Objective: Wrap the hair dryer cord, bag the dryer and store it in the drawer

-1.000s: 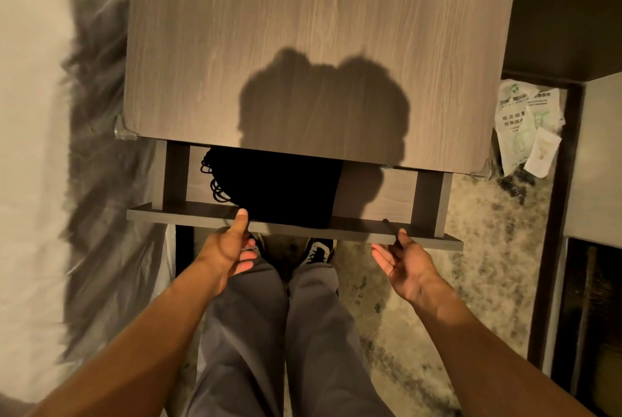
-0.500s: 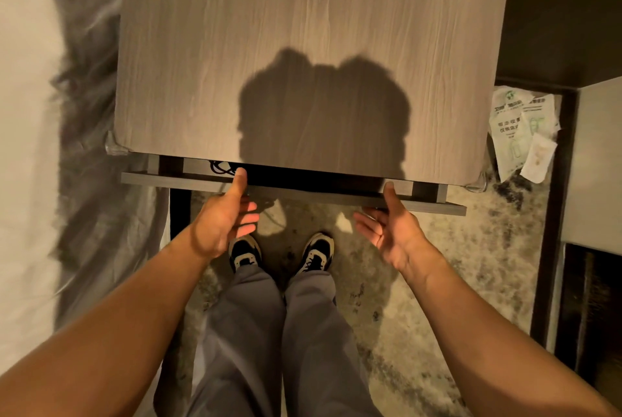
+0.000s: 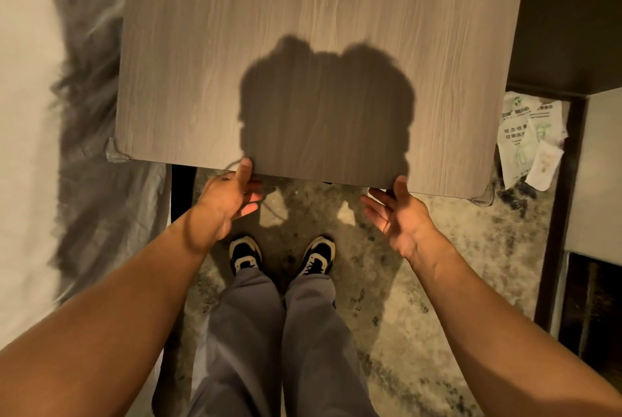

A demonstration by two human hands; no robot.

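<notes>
The wooden nightstand top fills the upper middle of the head view. The drawer sits fully under it and is hidden, so the black bag with the hair dryer is out of sight. My left hand rests at the front edge of the top, thumb on the edge, fingers curled below and holding nothing. My right hand is at the same edge further right, palm up and fingers spread, thumb touching the edge.
White and grey bedding lies along the left. Printed paper packets lie on the floor at the right, beside dark furniture. My two feet in black-and-white shoes stand on mottled floor below the nightstand.
The drawer, open a second ago with the black bag showing, has slid all the way in under the top. Both hands moved forward with its front edge.
</notes>
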